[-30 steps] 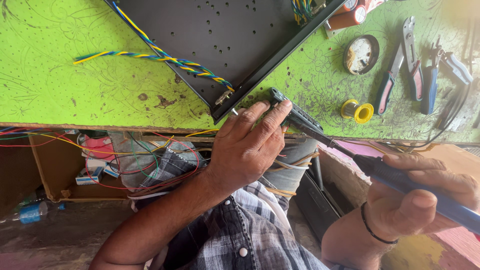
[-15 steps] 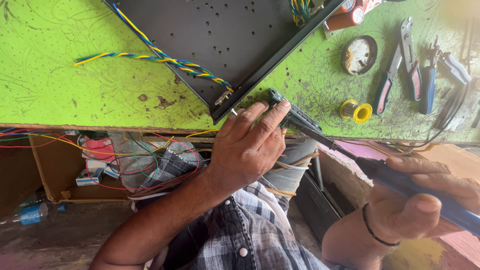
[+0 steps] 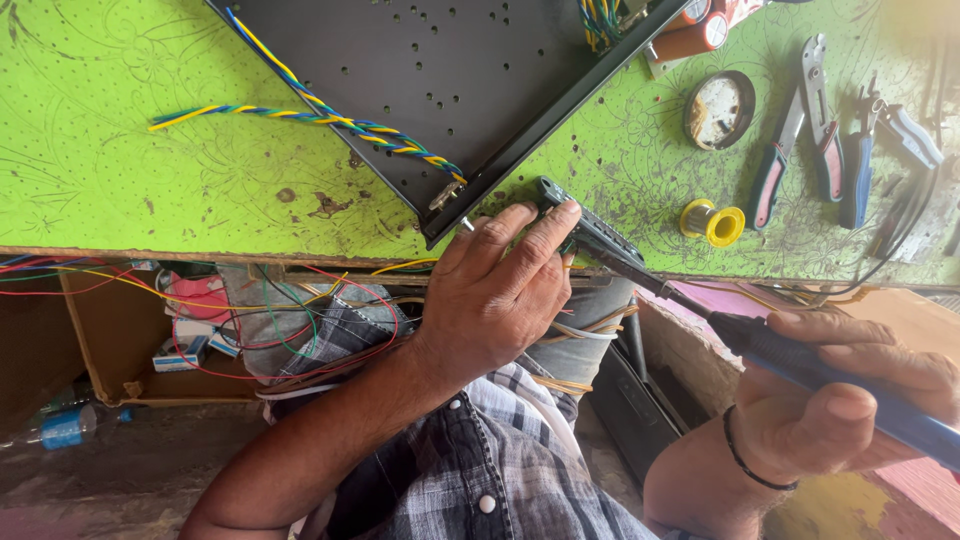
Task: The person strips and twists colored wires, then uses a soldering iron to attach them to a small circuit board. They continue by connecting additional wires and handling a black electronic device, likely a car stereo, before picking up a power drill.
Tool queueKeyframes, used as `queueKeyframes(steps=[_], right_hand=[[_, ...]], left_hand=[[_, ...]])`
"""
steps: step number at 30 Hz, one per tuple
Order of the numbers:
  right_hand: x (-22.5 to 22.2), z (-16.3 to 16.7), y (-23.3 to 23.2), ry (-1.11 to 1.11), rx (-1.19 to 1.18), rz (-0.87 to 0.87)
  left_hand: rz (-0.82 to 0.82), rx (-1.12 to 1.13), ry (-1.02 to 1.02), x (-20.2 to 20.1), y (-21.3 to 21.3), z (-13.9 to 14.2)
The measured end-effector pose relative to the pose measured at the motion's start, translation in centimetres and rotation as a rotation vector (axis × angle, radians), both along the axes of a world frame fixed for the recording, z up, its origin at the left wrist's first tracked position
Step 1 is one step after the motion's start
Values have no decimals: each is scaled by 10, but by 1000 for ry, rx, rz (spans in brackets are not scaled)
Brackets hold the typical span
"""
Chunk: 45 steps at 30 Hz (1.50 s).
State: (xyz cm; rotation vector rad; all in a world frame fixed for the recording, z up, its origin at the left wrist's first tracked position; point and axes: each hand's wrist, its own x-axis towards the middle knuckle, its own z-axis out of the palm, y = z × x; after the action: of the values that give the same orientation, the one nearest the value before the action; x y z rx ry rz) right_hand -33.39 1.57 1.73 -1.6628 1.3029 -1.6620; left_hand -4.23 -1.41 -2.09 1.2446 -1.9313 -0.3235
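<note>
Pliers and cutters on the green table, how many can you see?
3: red-handled pliers, blue-handled pliers, and a cutter at the right edge; more may be hidden there.

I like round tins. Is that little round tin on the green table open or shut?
Open. The round tin has no lid, and pale, smeared stuff shows inside it.

A panel is laid on the bench, with twisted wires draped across it. A solder spool is set right of the panel (pliers farther right). Loose wires are hung below the bench edge.
</note>
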Motion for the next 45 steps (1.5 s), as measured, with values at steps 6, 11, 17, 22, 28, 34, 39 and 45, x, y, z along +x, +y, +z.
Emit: queueKeyframes(steps=[6,11,17,22,28,34,39,45], right_hand=[[5,2,-5,24,-18,19],[10,7,-10,87,-27,4],[8,3,-5,8,-14,8],[2,-2,-3,-7,-13,14],[6,-2,-6,4,-34,-3],[19,10,-15,49,-45,15],[26,16,-23,87,-53,52],[25,18,-25,79,-49,95]], left_hand=[[-15,-1,1,1,0,-1],[-18,11,9,1,1,-1],[-28,18,11,1,1,-2],[-27,4,-11,2,1,-3],[-23,12,-6,1,2,-3],[-26,10,-10,2,2,-3],[-30,2,-4,2,1,-3],[-23,12,0,2,2,-2]])
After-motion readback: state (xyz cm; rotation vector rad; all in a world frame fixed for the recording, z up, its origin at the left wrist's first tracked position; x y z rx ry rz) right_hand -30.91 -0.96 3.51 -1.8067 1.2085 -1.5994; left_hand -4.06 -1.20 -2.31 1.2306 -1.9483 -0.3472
